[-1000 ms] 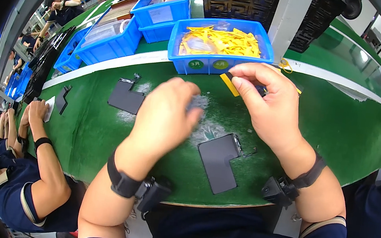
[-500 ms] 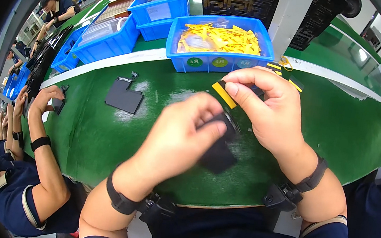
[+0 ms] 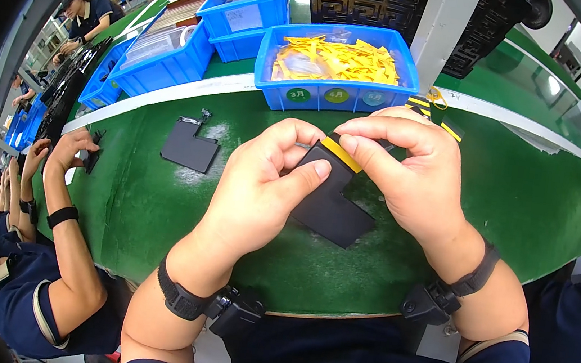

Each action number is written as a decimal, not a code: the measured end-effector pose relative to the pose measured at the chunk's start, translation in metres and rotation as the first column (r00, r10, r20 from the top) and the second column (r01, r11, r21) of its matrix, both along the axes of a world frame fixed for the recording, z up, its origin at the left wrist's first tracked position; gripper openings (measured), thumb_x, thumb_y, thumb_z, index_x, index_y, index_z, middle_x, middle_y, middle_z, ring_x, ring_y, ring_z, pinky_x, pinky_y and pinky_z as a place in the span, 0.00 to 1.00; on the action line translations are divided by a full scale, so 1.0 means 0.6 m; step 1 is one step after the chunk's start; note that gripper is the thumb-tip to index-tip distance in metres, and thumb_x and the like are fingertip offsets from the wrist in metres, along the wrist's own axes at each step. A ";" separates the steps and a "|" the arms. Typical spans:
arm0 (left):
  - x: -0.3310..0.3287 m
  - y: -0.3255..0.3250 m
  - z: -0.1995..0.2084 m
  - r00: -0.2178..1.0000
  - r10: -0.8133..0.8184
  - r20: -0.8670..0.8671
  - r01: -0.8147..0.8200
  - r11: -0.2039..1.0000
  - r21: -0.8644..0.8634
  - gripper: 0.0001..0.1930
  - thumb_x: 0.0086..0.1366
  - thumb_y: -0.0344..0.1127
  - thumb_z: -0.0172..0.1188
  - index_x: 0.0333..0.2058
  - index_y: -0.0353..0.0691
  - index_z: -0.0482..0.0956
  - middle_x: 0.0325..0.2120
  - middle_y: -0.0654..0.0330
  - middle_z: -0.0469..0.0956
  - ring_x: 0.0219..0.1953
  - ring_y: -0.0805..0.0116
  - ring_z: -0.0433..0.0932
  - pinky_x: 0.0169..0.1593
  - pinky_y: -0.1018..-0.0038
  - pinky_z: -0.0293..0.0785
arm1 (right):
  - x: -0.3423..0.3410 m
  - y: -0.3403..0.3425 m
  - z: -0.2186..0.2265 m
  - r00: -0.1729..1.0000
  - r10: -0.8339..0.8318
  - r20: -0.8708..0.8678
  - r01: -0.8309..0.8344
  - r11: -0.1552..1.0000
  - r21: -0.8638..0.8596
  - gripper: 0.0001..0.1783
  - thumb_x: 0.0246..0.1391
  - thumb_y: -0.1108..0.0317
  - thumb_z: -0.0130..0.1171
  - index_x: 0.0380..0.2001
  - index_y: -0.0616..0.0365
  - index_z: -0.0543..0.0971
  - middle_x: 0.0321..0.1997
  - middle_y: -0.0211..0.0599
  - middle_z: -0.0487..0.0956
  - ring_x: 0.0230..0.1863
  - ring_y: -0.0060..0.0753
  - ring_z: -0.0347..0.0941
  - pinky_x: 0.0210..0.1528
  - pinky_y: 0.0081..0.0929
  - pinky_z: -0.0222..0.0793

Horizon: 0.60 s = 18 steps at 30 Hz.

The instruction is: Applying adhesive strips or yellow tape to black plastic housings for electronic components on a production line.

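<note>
My left hand (image 3: 255, 177) grips a flat black L-shaped piece (image 3: 334, 212) between thumb and fingers, tilted above the green table. A short yellow strip (image 3: 341, 154) lies along the piece's upper end. At the strip's upper left corner, my right hand (image 3: 416, 164) pinches with thumb and forefinger; the exact contact is partly hidden by the fingertips. Farther left, a second black L-shaped piece (image 3: 190, 150) rests on the table, with a small shiny bit at its top corner.
Beyond my hands stands a blue bin (image 3: 329, 101) full of yellow strips. More blue bins (image 3: 166, 75) are at the back left. Black-and-yellow pieces (image 3: 419, 104) lie by the metal post (image 3: 445, 33). On the left, a co-worker's hand (image 3: 71, 147) handles a small dark part.
My left hand has brought the black piece up and turned it under the yellow strip. The strip, earlier apart in my right hand, now meets the piece's upper end.
</note>
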State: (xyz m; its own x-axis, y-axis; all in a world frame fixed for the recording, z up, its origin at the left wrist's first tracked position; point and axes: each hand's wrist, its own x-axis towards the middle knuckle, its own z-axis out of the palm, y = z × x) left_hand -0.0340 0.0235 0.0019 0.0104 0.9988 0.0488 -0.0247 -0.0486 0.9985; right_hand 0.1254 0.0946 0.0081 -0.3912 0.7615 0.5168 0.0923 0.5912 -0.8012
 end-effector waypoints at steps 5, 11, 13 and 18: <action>0.001 -0.001 0.001 0.999 0.009 -0.032 -0.009 1.000 0.007 0.11 0.63 0.26 0.53 0.44 0.34 0.68 0.33 0.60 0.79 0.33 0.80 0.75 0.40 0.83 0.70 | -0.003 -0.001 -0.005 0.999 -0.040 0.018 0.037 0.991 0.127 0.04 0.40 0.74 0.62 0.25 0.59 0.82 0.25 0.37 0.80 0.30 0.33 0.75 0.34 0.27 0.70; 0.001 -0.001 0.000 0.998 0.005 -0.062 -0.005 1.000 -0.003 0.11 0.63 0.26 0.53 0.44 0.33 0.68 0.33 0.59 0.79 0.34 0.79 0.75 0.40 0.83 0.70 | -0.006 0.003 -0.016 0.996 -0.085 0.004 0.081 0.961 0.264 0.04 0.38 0.75 0.62 0.23 0.59 0.81 0.23 0.36 0.78 0.28 0.37 0.73 0.34 0.29 0.69; 0.004 -0.001 -0.002 0.998 0.009 -0.056 -0.009 1.000 -0.006 0.11 0.63 0.26 0.53 0.44 0.33 0.68 0.33 0.59 0.79 0.34 0.79 0.75 0.40 0.83 0.70 | -0.007 0.004 -0.018 0.995 -0.092 0.041 0.070 0.926 0.370 0.05 0.38 0.74 0.61 0.24 0.59 0.79 0.23 0.35 0.76 0.29 0.39 0.72 0.35 0.31 0.67; 0.014 -0.002 -0.008 0.993 0.096 -0.069 -0.090 0.992 0.086 0.10 0.60 0.26 0.55 0.41 0.33 0.71 0.28 0.62 0.79 0.30 0.82 0.73 0.35 0.83 0.70 | -0.008 0.010 -0.023 0.993 -0.073 0.097 0.034 0.934 0.355 0.08 0.38 0.76 0.63 0.26 0.61 0.79 0.29 0.36 0.77 0.32 0.32 0.73 0.37 0.25 0.68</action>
